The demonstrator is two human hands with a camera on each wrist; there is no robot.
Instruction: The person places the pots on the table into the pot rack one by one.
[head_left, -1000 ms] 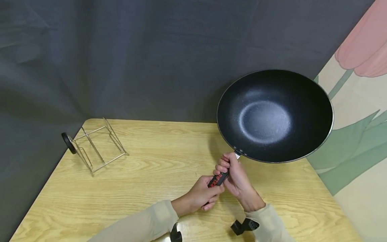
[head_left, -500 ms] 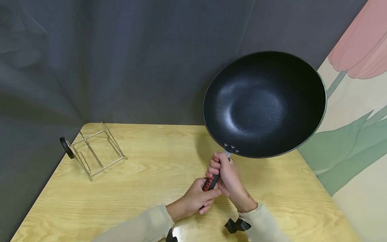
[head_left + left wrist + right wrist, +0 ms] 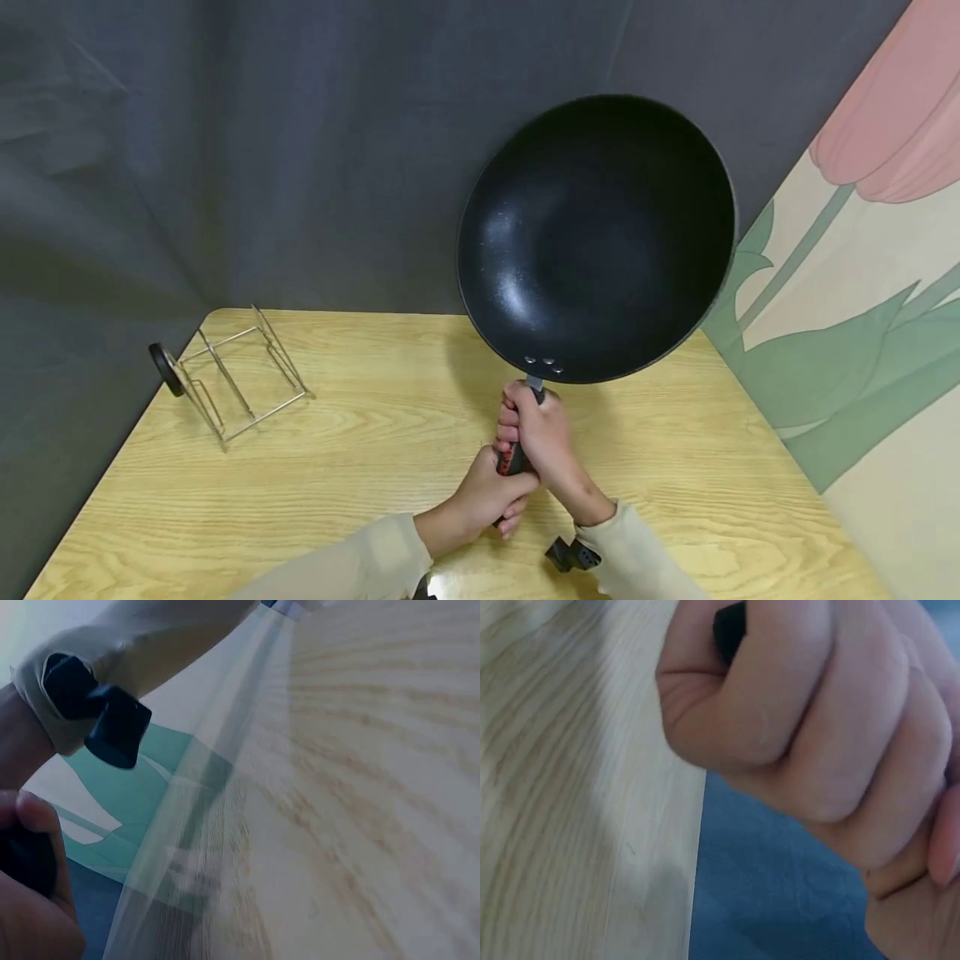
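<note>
A large black wok (image 3: 600, 250) is held up by its handle in the head view, its dark inside facing me and its bowl over the table's back right part. My right hand (image 3: 542, 433) grips the black handle (image 3: 512, 460) near the riveted joint, fingers wrapped round it. Just below, my left hand (image 3: 483, 496) holds the handle's lower end, its thumb lying across towards the right hand. Much of the handle is hidden under both hands. Curled fingers (image 3: 817, 712) fill the right wrist view, with a dark bit of handle (image 3: 730, 631) showing between them.
A thin metal wire rack (image 3: 240, 375) with a black round part (image 3: 166, 369) lies at the back left of the wooden table (image 3: 360, 467). Behind hangs a dark grey cloth (image 3: 315, 150). On the right is a flower-patterned wall covering (image 3: 847, 367).
The wok has swung left and upward, its bowl turning more upright above the handle. Both hands have shifted slightly left and keep their grip. The rack stays in place.
</note>
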